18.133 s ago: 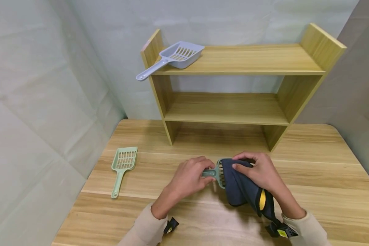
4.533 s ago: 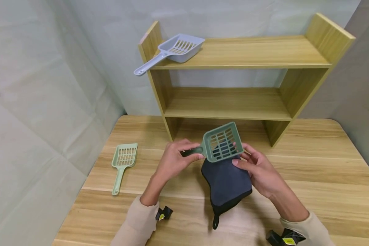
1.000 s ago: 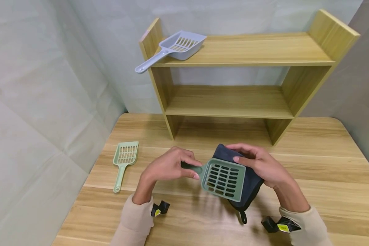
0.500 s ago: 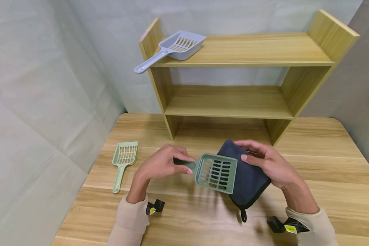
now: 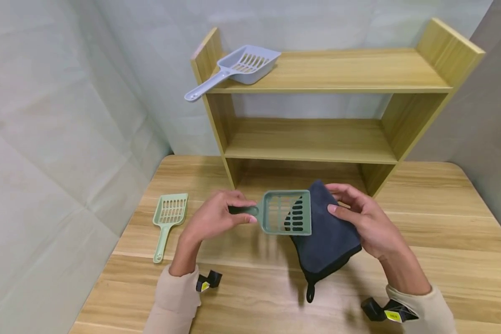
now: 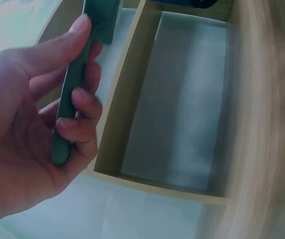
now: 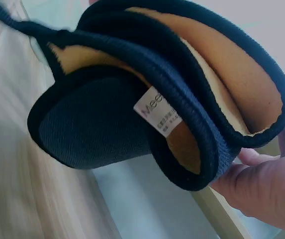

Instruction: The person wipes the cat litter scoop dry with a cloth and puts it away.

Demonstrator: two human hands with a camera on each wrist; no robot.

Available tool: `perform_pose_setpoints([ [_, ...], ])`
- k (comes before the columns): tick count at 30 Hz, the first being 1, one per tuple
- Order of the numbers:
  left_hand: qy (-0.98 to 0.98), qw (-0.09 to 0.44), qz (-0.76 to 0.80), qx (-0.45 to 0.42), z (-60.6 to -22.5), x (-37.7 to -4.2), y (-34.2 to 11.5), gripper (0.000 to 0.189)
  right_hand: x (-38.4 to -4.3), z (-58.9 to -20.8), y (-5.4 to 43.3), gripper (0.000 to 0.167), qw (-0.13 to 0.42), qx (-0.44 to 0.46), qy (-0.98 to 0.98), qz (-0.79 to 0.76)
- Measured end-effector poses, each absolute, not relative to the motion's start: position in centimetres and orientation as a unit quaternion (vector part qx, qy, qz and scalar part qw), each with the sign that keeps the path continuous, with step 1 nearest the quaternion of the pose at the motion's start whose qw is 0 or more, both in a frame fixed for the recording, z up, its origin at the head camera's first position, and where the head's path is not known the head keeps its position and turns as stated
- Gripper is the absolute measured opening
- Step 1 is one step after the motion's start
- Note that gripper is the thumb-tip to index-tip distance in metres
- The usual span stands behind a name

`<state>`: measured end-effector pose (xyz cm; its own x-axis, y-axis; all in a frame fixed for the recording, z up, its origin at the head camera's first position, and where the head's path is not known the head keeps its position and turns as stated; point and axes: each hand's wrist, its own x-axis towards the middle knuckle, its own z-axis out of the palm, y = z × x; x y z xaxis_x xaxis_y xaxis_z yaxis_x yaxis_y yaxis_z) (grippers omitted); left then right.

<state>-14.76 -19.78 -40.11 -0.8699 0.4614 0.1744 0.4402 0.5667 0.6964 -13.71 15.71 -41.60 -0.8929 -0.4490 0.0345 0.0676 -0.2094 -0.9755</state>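
Observation:
In the head view my left hand (image 5: 210, 217) pinches the handle of a dark green litter scoop (image 5: 288, 231), holding it above the table. The left wrist view shows the fingers curled round that handle (image 6: 71, 99). My right hand (image 5: 369, 225) grips a folded navy cloth (image 5: 331, 241) with black edging and a hanging loop. Part of the cloth shows through the scoop's slots; whether they touch I cannot tell. In the right wrist view the cloth's folds (image 7: 97, 119) reveal an orange-yellow inner side and a white label (image 7: 157, 110).
A light green litter scoop (image 5: 170, 215) lies on the wooden table (image 5: 442, 241) at the left. On the top left of a wooden shelf unit (image 5: 317, 153) rests a lilac scoop (image 5: 246, 67), its handle sticking out past the side. Pale sheeting (image 5: 87, 116) hangs behind and at the left.
Over the last second the dark green scoop has moved left and up, and the cloth has shifted and turned. Much earlier, the cloth covered most of that scoop's head. The other scoops have stayed put.

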Motion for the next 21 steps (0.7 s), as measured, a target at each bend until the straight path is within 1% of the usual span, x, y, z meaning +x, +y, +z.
perform_pose_setpoints([
  [5,0.892,-0.054,0.405,0.193,-40.4,-15.0,-19.3,0.04,-13.5,-41.7,15.1,0.037,0.173,-0.152,0.587,-0.776],
  [8,0.888,-0.082,0.418,0.173,-40.7,-15.2,-19.0,0.04,-13.3,-41.7,14.6,0.034,0.173,-0.144,0.586,-0.779],
  [12,0.884,-0.096,0.427,0.164,-40.9,-15.3,-18.7,0.039,-13.2,-41.8,14.0,0.031,0.176,-0.134,0.582,-0.782],
  [17,0.881,-0.101,0.436,0.153,-41.1,-15.3,-18.2,0.041,-13.1,-42.0,13.3,0.033,0.182,-0.129,0.572,-0.79],
  [21,0.875,-0.118,0.441,0.158,-41.4,-15.3,-17.6,0.04,-13.0,-42.1,12.8,0.041,0.185,-0.106,0.566,-0.797],
])
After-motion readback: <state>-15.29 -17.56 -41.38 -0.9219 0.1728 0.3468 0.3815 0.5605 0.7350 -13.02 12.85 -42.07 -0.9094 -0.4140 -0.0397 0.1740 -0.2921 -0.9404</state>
